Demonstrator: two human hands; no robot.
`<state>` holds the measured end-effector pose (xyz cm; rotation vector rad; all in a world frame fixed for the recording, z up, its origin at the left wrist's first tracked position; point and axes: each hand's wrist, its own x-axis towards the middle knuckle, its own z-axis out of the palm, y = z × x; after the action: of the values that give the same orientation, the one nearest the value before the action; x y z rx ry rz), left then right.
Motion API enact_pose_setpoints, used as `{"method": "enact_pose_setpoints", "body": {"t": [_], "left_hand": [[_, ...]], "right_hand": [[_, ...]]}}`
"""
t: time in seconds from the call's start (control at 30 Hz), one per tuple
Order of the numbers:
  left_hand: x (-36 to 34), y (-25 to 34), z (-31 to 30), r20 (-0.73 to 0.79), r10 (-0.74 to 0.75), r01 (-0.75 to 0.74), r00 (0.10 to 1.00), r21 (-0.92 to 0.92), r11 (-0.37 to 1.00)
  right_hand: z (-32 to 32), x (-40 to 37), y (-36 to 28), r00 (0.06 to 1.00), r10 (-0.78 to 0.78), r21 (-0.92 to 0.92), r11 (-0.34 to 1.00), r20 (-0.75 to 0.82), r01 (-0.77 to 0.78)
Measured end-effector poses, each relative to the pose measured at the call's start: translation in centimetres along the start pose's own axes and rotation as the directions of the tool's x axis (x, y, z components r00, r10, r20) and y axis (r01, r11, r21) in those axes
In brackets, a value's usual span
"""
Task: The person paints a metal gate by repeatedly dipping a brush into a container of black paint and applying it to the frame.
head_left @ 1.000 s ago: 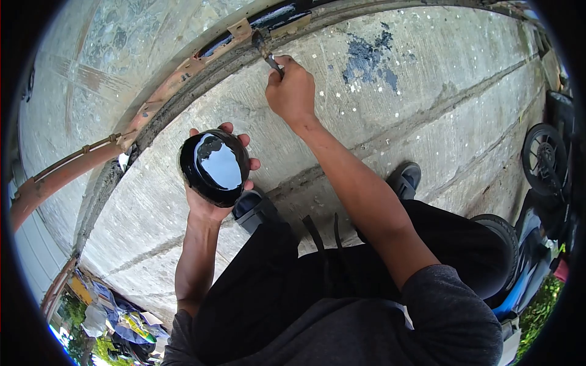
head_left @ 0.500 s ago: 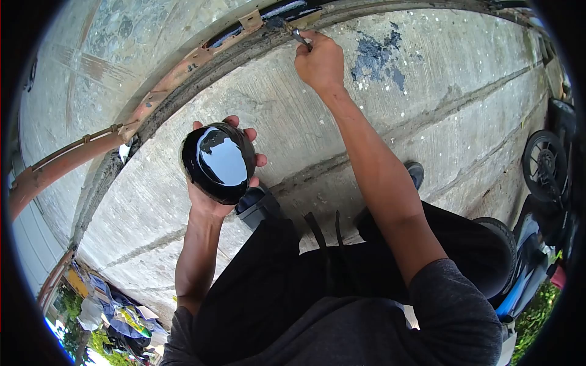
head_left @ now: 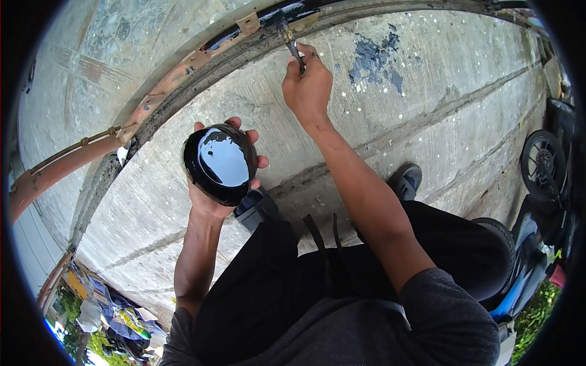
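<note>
My left hand [head_left: 210, 198] is wrapped under a round container of glossy black liquid [head_left: 224, 160], whose surface reflects the sky. In my right hand [head_left: 309, 85] is a paintbrush [head_left: 292, 50], gripped by its dark handle. The dark bristles touch the black-coated stretch of a long metal rail [head_left: 284, 13], just right of a small tan bracket [head_left: 248, 23]. To the left, the rail [head_left: 168, 82] is reddish-brown and uncoated.
Dark paint stains [head_left: 375, 58] mark the concrete ground. A sandal [head_left: 406, 180] is on a foot at the right. At the right edge is a wheel [head_left: 542, 165]; a cluttered pile [head_left: 125, 314] lies at lower left.
My right hand has moved left and slightly down, and the brush now points more steeply up to the rail. My left hand and the container have barely shifted. The right-hand sandal shows more.
</note>
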<state>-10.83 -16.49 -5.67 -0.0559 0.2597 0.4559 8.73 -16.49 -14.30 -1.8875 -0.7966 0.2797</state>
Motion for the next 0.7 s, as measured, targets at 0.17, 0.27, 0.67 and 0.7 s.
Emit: {"method": "enact_pose_setpoints", "body": {"t": [0.17, 0.27, 0.67, 0.7], "left_hand": [[-0.4, -0.1, 0.1, -0.015, -0.006, 0.006, 1.0, 0.003, 1.0], [-0.3, 0.1, -0.1, 0.001, 0.0, 0.0, 1.0, 0.005, 1.0], [-0.8, 0.2, -0.2, 0.036, 0.011, -0.01, 0.999, -0.02, 1.0], [-0.8, 0.3, -0.2, 0.035, 0.012, -0.011, 0.999, -0.023, 1.0]], "right_hand": [[-0.1, 0.8, 0.6, 0.992, 0.044, -0.066, 0.997, 0.12, -0.037], [-0.8, 1.0, -0.2, 0.99, 0.118, -0.006, 0.993, 0.072, -0.118], [0.0, 0.7, 1.6, 0.977, 0.025, -0.107, 0.994, 0.21, -0.003], [-0.6, 1.5, 2.0, 0.989, 0.076, -0.096, 0.993, 0.125, -0.064]]}}
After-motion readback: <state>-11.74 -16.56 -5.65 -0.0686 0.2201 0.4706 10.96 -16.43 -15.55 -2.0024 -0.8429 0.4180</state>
